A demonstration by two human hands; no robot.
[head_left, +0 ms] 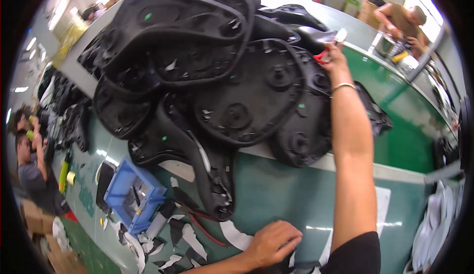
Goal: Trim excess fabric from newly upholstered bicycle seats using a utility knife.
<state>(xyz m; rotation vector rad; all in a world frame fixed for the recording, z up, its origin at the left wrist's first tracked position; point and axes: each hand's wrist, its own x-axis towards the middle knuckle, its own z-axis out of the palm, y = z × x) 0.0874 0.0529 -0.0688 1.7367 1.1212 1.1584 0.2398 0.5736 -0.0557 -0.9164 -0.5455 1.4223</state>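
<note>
My right hand [335,57] reaches far out over the pile and is closed round a red-handled tool [322,56] with a pale, shiny tip; its exact kind is partly hidden by my fingers. Just left of that hand are black moulded shell parts [252,93], heaped over one another, with raised round bosses and small green marks. My left hand [274,244] lies low over the table with its fingers curled in, and nothing shows in it. Close beside it are a curved white strip [236,235] and black and white scraps [192,242].
A blue bin [133,195] with small items stands at the left, near red-handled pliers [207,228]. Past the pile runs a green belt surface [395,111]. One person [407,27] works at the far right, others [34,160] at the left. Pale sheets [434,224] hang at the right.
</note>
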